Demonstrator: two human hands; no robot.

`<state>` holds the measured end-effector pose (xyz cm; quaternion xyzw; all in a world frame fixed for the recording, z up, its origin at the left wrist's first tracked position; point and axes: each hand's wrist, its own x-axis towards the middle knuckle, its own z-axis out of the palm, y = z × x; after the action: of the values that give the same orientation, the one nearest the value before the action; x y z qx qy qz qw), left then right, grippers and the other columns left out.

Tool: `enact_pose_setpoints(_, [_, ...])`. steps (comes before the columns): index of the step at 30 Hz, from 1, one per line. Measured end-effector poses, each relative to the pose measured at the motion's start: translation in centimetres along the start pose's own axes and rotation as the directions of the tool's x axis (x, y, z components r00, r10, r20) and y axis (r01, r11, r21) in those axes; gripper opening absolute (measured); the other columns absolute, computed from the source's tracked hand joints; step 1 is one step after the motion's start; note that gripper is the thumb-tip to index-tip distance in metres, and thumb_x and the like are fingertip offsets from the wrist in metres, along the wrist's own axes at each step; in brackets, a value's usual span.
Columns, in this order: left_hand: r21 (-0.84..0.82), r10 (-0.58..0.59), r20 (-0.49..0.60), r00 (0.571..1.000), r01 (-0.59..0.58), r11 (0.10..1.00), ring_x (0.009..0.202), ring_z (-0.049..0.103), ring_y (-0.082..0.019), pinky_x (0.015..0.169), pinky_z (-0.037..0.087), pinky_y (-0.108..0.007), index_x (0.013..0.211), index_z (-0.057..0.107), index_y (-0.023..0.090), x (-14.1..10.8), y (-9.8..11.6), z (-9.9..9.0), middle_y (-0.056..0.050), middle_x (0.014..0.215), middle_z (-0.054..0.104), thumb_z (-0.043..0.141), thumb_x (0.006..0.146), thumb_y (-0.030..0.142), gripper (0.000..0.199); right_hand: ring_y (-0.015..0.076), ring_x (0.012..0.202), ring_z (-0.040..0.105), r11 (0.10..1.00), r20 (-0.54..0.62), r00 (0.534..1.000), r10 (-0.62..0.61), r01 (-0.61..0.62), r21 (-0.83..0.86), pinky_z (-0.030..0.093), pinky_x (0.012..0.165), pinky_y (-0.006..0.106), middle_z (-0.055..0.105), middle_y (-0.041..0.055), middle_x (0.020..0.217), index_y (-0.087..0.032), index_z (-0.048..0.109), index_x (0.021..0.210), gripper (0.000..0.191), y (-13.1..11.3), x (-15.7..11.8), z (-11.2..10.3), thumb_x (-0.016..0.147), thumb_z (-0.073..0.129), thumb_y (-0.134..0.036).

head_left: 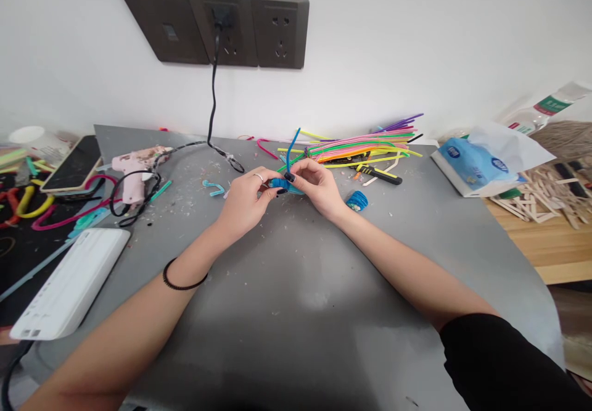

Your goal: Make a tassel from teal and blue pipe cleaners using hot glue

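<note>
While a smooth gray tabletop (314,287) is taking up most of the view, a chunky white plastic power strip (69,281) is sitting along its left side, and a crinkly blue tissue pack (474,163) is resting near the right edge. Behind the hands, a messy bundle of fuzzy pipe cleaners (365,142) is fanning out in pink, yellow, green and purple. Over on the left, a pale pink glue gun (134,176) is lying with its black cord looping around.

Both hands are working close together in the middle. The left hand (247,201) is pinching a blue coil (279,183) between thumb and fingers, and the right hand (317,182) is pinching in from the other side, so the coil is sitting right between the fingertips. Its long axis looks to be running roughly sideways, though fingers are hiding a lot. A fuzzy blue strand (291,152) is poking up from there, bending slightly, and the right hand is nearer, with its thumb pressing at the base. A ribbed, rounded blue piece (357,200) is lying just beside the right wrist, and tiny crumbs are dotting the surface.
</note>
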<state>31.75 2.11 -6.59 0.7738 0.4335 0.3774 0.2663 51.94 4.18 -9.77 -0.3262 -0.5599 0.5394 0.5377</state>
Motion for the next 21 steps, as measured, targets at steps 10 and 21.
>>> enact_pose_setpoints(10, [0.124, 0.124, -0.07, 0.99, -0.114, 0.986, 0.1, 0.073, -0.023, 0.092, 0.059, -0.035, 0.11, 0.077, 0.024, -0.14, -0.04, -0.11, -0.007, 0.111, 0.079, 0.057, 0.097, 0.015, 0.026, 0.0135, 0.08, 0.069, 0.976, 0.125, 0.979, 0.159, -0.175, 0.126, 0.063, 0.075, 0.028, 0.073, 0.0002, 0.096, -0.022, 0.069, 0.102, 0.061, 0.21, -0.04, 0.06, 0.075, 0.094, -0.071])
enact_pose_setpoints(21, [0.172, 0.148, -0.126, 0.981, -0.125, 0.977, 0.107, 0.073, -0.025, 0.099, 0.058, -0.039, 0.11, 0.077, 0.026, -0.2, 0.13, -0.18, -0.008, 0.114, 0.081, 0.058, 0.102, 0.02, 0.022, 0.0127, 0.069, 0.073, 0.947, 0.173, 0.961, 0.216, -0.25, 0.203, 0.065, 0.071, 0.026, 0.078, 0.0, 0.078, -0.02, 0.073, 0.101, 0.058, 0.0, -0.08, 0.18, 0.075, 0.096, -0.067])
